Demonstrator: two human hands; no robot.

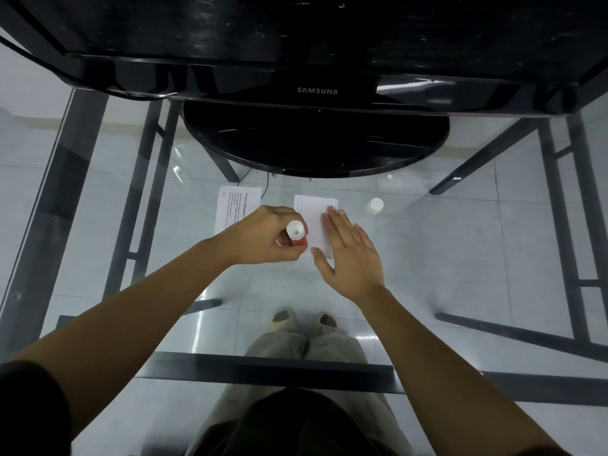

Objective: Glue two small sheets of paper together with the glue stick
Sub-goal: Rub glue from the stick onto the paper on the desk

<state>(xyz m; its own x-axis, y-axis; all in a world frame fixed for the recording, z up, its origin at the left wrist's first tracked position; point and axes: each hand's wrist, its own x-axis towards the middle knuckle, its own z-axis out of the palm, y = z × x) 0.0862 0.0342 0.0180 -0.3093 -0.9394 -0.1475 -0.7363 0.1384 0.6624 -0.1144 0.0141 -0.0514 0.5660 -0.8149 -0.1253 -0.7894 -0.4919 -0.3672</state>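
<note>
On the glass surface [427, 258], clear and glossy with dark metal frame bars showing through, two small rectangular paper sheets lie flat, side by side, apart. Printed sheet [235, 209] on the left: white, black text lines, partly hidden by the left hand. Blank sheet [312, 218] on the right: white, matte, faint ruled edge at the far side.

Left hand [263, 235]: grip closed around the glue stick [296, 235], fingers curled tight on the barrel. Stick is a short cylinder, white round end with a hole facing the camera, red band below it. Stands roughly upright at the near-left edge of the blank sheet; lower end is hidden, so cannot tell if it touches the paper.

Right hand [348, 255]: grip fully open, holding nothing. Palm down, fingers straight and together, laid flat over the right half of the blank sheet, thumb splayed along its near edge.

Cap [375, 205]: small white cylinder, smooth, standing on the glass to the right of the blank sheet, apart from it.

Monitor [317, 90] at the far side: glossy black, oval glossy foot just beyond the sheets.

Pale tiled floor, shoes and light trousers visible through the glass.
</note>
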